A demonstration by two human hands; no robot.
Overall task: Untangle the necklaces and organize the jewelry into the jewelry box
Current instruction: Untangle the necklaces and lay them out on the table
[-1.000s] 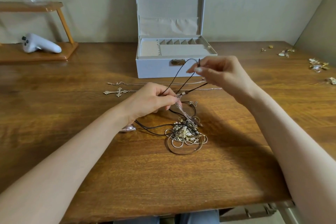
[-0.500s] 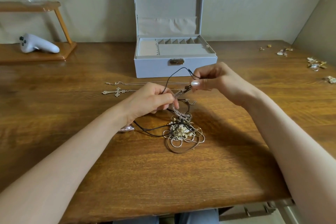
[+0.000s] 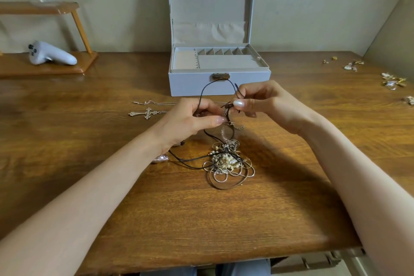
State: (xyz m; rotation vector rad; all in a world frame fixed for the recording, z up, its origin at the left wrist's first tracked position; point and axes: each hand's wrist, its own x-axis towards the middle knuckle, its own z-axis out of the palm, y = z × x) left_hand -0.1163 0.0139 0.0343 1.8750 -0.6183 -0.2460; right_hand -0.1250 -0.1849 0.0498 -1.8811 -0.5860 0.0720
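1. Left grip [image 3: 192,121] pinches the black cord [image 3: 201,96], fingers curled round it.
2. Right grip [image 3: 266,105] pinches the same cord's other side, thumb and fingers closed.
3. Tangled necklaces [image 3: 228,161] lie on the tabletop [image 3: 224,219] below, in front of the open jewelry box [image 3: 190,83], the cord running down into them.

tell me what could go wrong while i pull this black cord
The left hand and right hand pinch the black cord, which runs down into the tangle. Pulling hard could cinch the knot tighter or snap a fine chain. Lifting might drag the tangle toward the cross necklace.
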